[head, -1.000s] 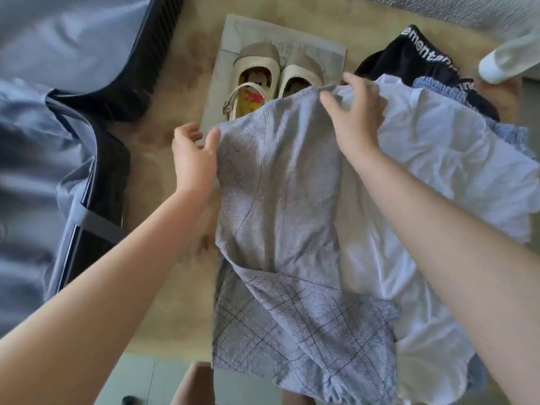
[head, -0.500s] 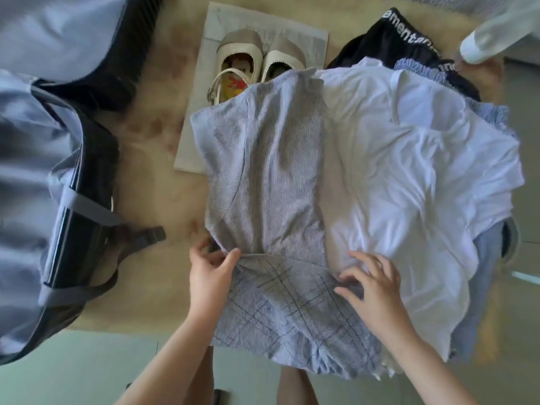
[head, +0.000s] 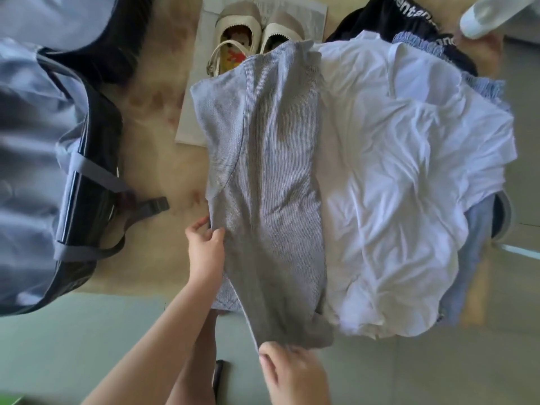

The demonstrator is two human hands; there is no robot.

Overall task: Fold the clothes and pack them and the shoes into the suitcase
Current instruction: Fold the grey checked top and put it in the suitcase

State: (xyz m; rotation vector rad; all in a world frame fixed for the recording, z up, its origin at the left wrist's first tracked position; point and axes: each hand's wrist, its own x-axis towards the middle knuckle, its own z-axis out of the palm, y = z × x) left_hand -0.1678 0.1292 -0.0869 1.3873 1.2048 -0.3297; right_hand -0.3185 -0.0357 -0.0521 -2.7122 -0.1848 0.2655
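1. The grey finely striped knit garment (head: 268, 182) lies lengthwise down the middle of the pale beige surface (head: 155, 135), its near end hanging past the front edge.
2. The left hand (head: 206, 247) pinches the garment's left edge, fingers (head: 198, 226) closed on the cloth.
3. The right hand (head: 292, 375) grips the near hem below the surface edge, fingers closed on it.
4. Its far end overlaps the cream strapped shoes (head: 248, 39), which sit on a sheet of grey paper (head: 190, 124).
5. Its right edge touches a crumpled white shirt (head: 403, 185) piled over blue and black clothes.
6. The open dark blue fabric suitcase (head: 58, 159) lies left, with bare surface between it and the garment.
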